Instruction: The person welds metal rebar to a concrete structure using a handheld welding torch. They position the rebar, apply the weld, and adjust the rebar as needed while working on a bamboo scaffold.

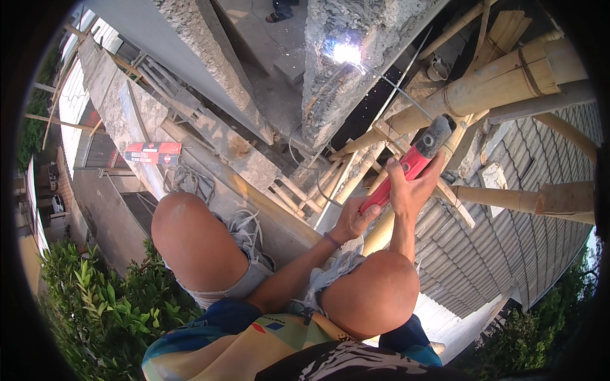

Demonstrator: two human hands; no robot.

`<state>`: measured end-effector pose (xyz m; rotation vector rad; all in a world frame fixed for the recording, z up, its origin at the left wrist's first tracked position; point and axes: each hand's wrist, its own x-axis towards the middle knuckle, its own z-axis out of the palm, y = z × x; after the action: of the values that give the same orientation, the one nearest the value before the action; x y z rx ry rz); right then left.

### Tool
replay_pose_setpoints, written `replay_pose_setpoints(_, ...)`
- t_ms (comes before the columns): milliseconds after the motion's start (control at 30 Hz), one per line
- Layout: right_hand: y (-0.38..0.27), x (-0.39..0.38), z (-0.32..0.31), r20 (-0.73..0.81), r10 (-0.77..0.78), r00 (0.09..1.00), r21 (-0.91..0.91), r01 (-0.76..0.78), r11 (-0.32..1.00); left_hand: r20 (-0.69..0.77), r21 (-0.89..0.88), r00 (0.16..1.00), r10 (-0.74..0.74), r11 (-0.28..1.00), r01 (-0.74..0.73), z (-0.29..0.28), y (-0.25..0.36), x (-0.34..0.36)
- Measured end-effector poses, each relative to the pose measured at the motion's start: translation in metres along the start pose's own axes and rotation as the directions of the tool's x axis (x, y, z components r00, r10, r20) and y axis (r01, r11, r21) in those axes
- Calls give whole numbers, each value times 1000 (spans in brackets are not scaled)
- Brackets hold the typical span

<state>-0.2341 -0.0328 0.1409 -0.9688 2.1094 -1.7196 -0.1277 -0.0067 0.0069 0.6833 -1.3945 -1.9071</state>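
My left hand [353,220] and my right hand [416,181] are both closed on a red welding electrode holder [417,164] with a dark, worn head. The left grips low on the handle, the right higher up. A thin rod [406,95] runs from the head up-left to a bright arc with sparks [348,53] on a rough concrete edge [321,114]. The glare hides the exact spot where the rod tip meets it. A grey cable [314,181] hangs below the concrete, near my hands.
Bamboo poles [470,92] form scaffolding at the right, above corrugated roofing [508,254]. A red-and-white flat box [152,154] lies on the left ledge near bundled cord [190,184]. Another person's foot [277,16] shows at the top. My knees are in the foreground, with foliage [108,305] below left.
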Motion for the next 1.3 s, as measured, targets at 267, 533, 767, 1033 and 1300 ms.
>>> replay_pose_setpoints(267, 26, -10, -11, -116, -66, 991, 123, 80, 989, 57, 89, 998, 26, 996, -31, -10, 20, 3)
replay_pose_setpoints(533, 50, -33, -46, -130, 110, 985, 417, -46, 908, 161, 301, 976, -146, 949, 92, -16, 31, -11)
replay_pose_setpoints(767, 52, -14, -63, -117, 65, 991, 685, 33, 728, 113, 467, 990, -82, 884, 20, 7, 64, -9)
replay_pose_setpoints(1033, 39, 4, -85, -224, -132, 966, 606, 244, 757, 173, 957, 978, -118, 255, -139, -9, 186, -29)
replay_pose_setpoints(1300, 26, 29, -111, -170, -273, 947, 459, 321, 828, -170, 936, 961, 217, 340, 89, -57, 358, -80)
